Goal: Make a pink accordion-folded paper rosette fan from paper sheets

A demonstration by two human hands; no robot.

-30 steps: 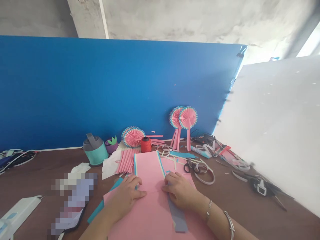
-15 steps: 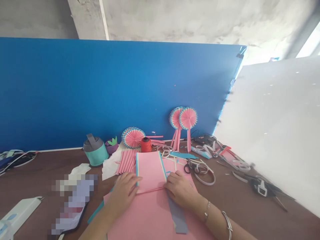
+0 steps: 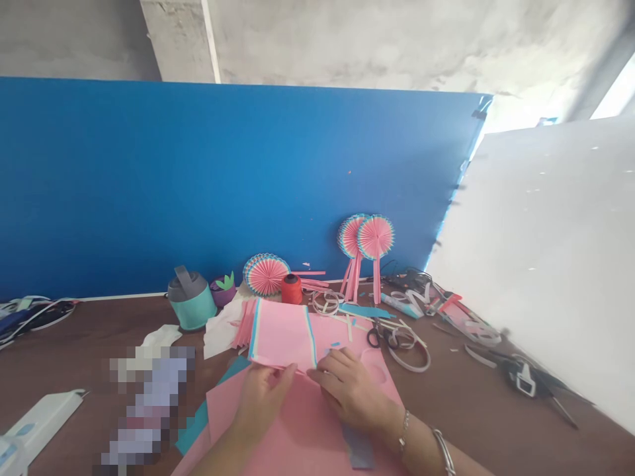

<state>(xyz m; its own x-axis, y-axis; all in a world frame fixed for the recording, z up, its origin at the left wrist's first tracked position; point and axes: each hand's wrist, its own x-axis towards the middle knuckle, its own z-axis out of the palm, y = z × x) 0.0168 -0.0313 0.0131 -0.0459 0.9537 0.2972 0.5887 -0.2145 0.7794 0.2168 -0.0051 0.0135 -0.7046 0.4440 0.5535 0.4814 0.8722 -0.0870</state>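
A pink paper strip (image 3: 282,330) with blue and cream borders along its two long sides is raised at its near end. My left hand (image 3: 265,390) pinches that near edge, thumb on top and fingers beneath. At the near right corner my right hand (image 3: 350,383) grips the same strip with bent fingers. Under both hands lie large pink sheets (image 3: 297,436), with a teal sheet (image 3: 198,423) showing at the left. A grey strip (image 3: 360,449) sits partly hidden below my right forearm. Left of the strip is a pleated pink paper (image 3: 243,327).
Finished-looking pink paper rosettes (image 3: 376,237) lean on the blue board (image 3: 223,172). Behind the strip stands a red thread spool (image 3: 291,289). Scissors (image 3: 381,337) and tape rolls (image 3: 414,360) lie to the right; a teal container (image 3: 192,304) and a blurred phone-like object (image 3: 153,403) are left.
The strip has been lifted at its near end and shifted left. My left hand went from lying flat on it to pinching its near edge. The camera view shifted slightly.
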